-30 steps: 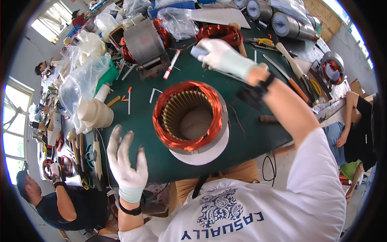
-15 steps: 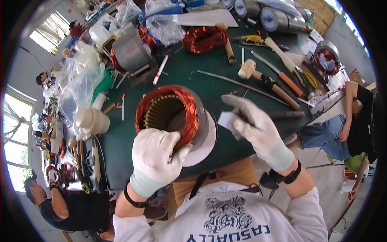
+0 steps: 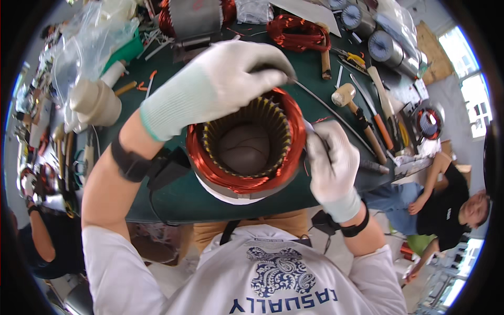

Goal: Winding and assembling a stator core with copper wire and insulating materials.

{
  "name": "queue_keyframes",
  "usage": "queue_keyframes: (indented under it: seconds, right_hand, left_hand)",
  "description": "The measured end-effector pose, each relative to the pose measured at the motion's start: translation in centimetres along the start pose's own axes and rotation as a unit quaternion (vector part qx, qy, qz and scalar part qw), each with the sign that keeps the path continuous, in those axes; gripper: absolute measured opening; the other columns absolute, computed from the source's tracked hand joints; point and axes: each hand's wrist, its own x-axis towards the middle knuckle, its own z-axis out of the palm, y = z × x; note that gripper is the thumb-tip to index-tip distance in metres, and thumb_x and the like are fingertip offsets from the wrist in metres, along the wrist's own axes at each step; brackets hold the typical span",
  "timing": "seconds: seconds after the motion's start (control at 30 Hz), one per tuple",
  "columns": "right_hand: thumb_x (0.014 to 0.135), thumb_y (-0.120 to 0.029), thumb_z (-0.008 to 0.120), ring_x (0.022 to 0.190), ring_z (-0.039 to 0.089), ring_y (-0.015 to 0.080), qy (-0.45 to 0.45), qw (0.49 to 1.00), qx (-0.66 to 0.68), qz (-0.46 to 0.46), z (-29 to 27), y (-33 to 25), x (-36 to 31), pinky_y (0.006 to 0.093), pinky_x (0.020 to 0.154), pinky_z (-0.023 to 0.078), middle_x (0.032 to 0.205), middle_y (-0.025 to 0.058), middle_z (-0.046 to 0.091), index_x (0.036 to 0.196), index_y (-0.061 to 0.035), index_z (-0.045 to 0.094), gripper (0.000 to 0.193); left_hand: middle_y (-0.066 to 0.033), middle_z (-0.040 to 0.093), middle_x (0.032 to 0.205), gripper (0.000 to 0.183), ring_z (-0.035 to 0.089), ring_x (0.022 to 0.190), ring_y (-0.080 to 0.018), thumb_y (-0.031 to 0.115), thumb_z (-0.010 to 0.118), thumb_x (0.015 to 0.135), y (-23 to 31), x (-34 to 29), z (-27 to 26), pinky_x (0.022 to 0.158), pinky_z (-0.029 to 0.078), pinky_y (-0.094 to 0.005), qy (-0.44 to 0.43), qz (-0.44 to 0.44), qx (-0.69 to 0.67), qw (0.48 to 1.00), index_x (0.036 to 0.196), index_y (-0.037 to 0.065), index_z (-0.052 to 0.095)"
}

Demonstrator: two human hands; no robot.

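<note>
Before me, a motor stator [image 3: 247, 188] with a thick ring of red copper windings stands with its bore facing up, yellowish slot liners lining the inside. A white round piece [image 3: 231, 199] shows beneath it. My left hand [image 3: 236, 68], in a white glove, reaches across the stator's far left side. Its fingers are pinched together beyond the far rim, by the end of a thin metal rod [image 3: 336, 114]; what they hold is hidden. At the right of the windings, my gloved right hand [image 3: 332, 157] is closed on a small white slip [image 3: 310, 125], mostly covered by the fingers.
A mallet [image 3: 344, 95], orange-handled knife [image 3: 382, 130] and yellow-handled pliers [image 3: 353, 56] lie to the right. Behind are a copper coil bundle [image 3: 296, 34] and another stator [image 3: 197, 23]. A cream plastic piece [image 3: 94, 102] stands left. One person sits right; another works left.
My left hand has let go of the stator's near rim and swung over to its far side. The stator now stands more upright. My right hand has come against the windings with the white slip.
</note>
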Motion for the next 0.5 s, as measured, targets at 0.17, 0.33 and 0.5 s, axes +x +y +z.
queue_keyframes:
  seconds: [0.17, 0.33, 0.5]
  right_hand:
    - [0.095, 0.002, 0.057, 0.060, 0.053, 0.0103, 0.062, 0.992, -0.109, -0.022, 1.3, 0.3, 0.1, 0.0255, 0.057, 0.044, 0.075, 0.0073, 0.057, 0.094, 0.0020, 0.061, 0.005]
    - [0.098, -0.008, 0.057, 0.064, 0.053, 0.0096, -0.083, 0.987, -0.107, 0.093, -1.5, -2.4, 2.8, 0.0276, 0.062, 0.046, 0.078, 0.0052, 0.056, 0.093, 0.0035, 0.060, 0.013]
    - [0.101, -0.010, 0.056, 0.060, 0.050, 0.0070, -0.042, 0.988, -0.149, 0.018, -0.6, -0.8, 2.6, 0.0212, 0.061, 0.044, 0.083, 0.0028, 0.057, 0.095, 0.0020, 0.061, 0.014]
  left_hand:
    - [-0.0129, 0.073, 0.102, 0.023, 0.070, 0.099, -0.0236, 0.015, 0.056, 0.099, -1.5, -0.3, 0.4, 0.091, 0.052, -0.0335, -0.026, 0.008, -0.027, 0.999, 0.108, -0.001, 0.069]
    - [-0.0153, 0.073, 0.100, 0.027, 0.069, 0.095, -0.0249, 0.018, 0.052, 0.099, -3.7, -1.4, 1.1, 0.091, 0.051, -0.0327, 0.048, 0.082, -0.026, 0.995, 0.107, -0.001, 0.069]
    - [-0.0165, 0.072, 0.099, 0.028, 0.069, 0.095, -0.0251, 0.018, 0.052, 0.099, -4.1, -1.8, 1.6, 0.091, 0.051, -0.0330, 0.081, 0.048, -0.029, 0.995, 0.108, -0.003, 0.069]
